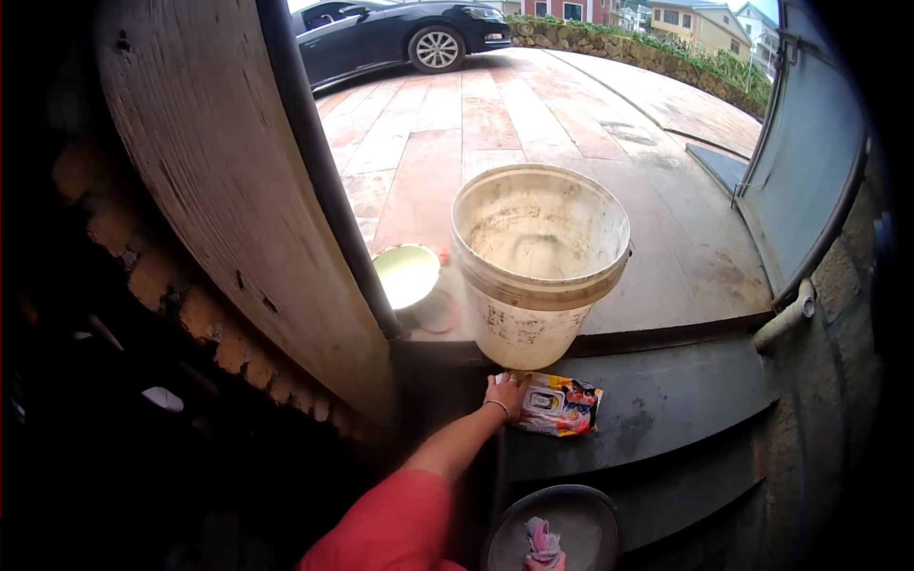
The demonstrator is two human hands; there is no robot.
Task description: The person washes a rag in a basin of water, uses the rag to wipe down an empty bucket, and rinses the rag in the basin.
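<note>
My left hand [508, 396], at the end of a red sleeve and with a band on the wrist, grips the left end of a colourful wipes packet [562, 404]. The packet lies on the dark step just below a large dirty white bucket [533, 328]. Down at the bottom edge, my right hand [546, 563] is only partly in view, its fingers closed on a crumpled pink and grey cloth [543, 539]. This cloth is over a dark round basin [595, 528].
A pale green bowl [407, 274] sits left of the bucket. A wooden post [219, 181] stands at the left, a metal door [804, 162] and a pipe [792, 316] at the right. Dark steps [666, 390] drop below the paved yard [495, 114], where a car [381, 38] is parked.
</note>
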